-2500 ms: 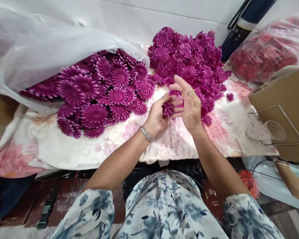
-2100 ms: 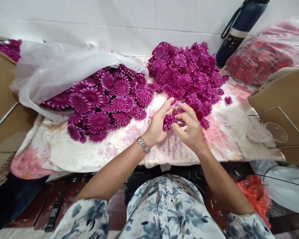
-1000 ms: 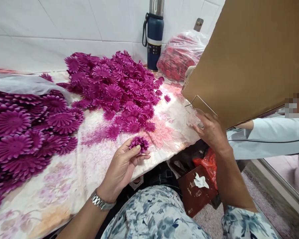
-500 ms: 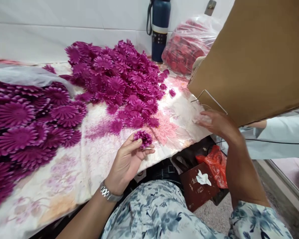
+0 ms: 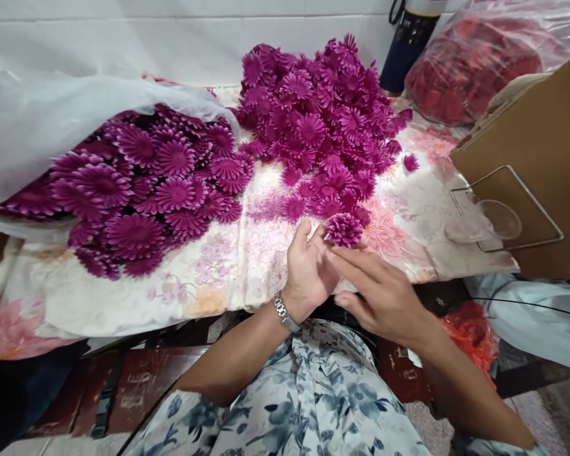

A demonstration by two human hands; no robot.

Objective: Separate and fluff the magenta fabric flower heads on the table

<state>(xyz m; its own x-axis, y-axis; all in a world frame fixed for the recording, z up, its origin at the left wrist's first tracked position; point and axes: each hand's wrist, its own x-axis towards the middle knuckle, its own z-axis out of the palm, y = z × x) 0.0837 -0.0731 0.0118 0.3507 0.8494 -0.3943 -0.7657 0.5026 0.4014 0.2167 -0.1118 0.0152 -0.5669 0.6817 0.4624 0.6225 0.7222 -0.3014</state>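
1. Head view: floral tablecloth (image 5: 142, 307) runs right across the middle of the frame, purple specks scattered at its centre.
2. Over at left, a white plastic bag (image 5: 80, 101) gapes, large purple flowers (image 5: 135, 237) spilling from its mouth onto the cloth.
3. Top centre now, a heap of smaller purple flowers (image 5: 308, 130) rises, just above the hands.
4. Out at the right edge stands cardboard (image 5: 536, 145), and above it, upper right, a clear bag of red flowers (image 5: 475, 73).
5. Right hand (image 5: 384, 294), lower centre-right: fingers stretched together, thumb apart, laid across the left hand's fingers.
6. Left hand (image 5: 311, 269), centre: palm turned up and open, thumb raised; its fingers are partly covered, so any grip can't be told.
7. And the layered purple flower (image 5: 343, 229)! It sits at the left hand's fingertips, just above the right hand's fingers, in front of the heap's lower edge.
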